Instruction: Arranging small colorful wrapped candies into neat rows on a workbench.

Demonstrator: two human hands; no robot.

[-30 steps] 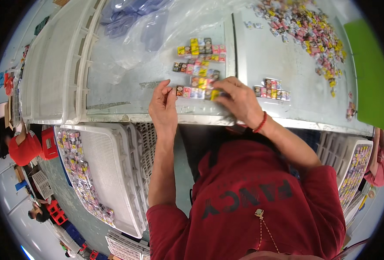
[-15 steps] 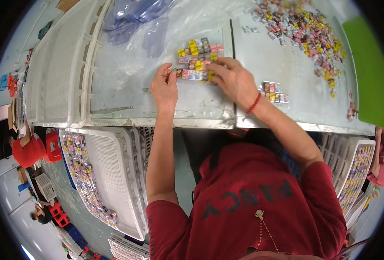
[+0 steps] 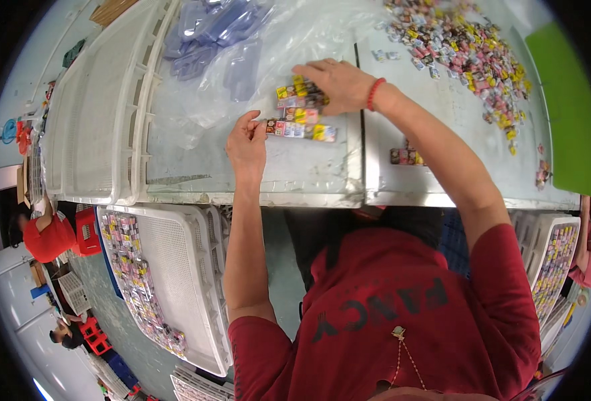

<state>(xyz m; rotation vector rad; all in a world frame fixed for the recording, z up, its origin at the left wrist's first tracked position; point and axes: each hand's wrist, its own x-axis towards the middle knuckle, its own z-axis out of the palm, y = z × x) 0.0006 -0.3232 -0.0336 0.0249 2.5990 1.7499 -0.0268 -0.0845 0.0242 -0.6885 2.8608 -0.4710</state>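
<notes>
We work with little coloured blocks (image 3: 291, 128) in short rows on the table (image 3: 205, 150), on the left side of the dark gap. Our left hand (image 3: 247, 144) is at the left end of the front row. Its thumb and first finger are bent, with a small space between them, and we see nothing pinched there. Our right hand (image 3: 341, 85) is over the back rows, with its fingers bent down. It hides some blocks, so we cannot tell if it is holding one.

To do this well, we think the left thumb should be like a little wall, so the row ends stay even. The right fingers should push softly and flat, because a hard poke could make the rows bend or tip. We should also lift our right arm a bit, since the small group (image 3: 402, 156) by the table's front edge is partly hidden under it and could get bumped.
</notes>
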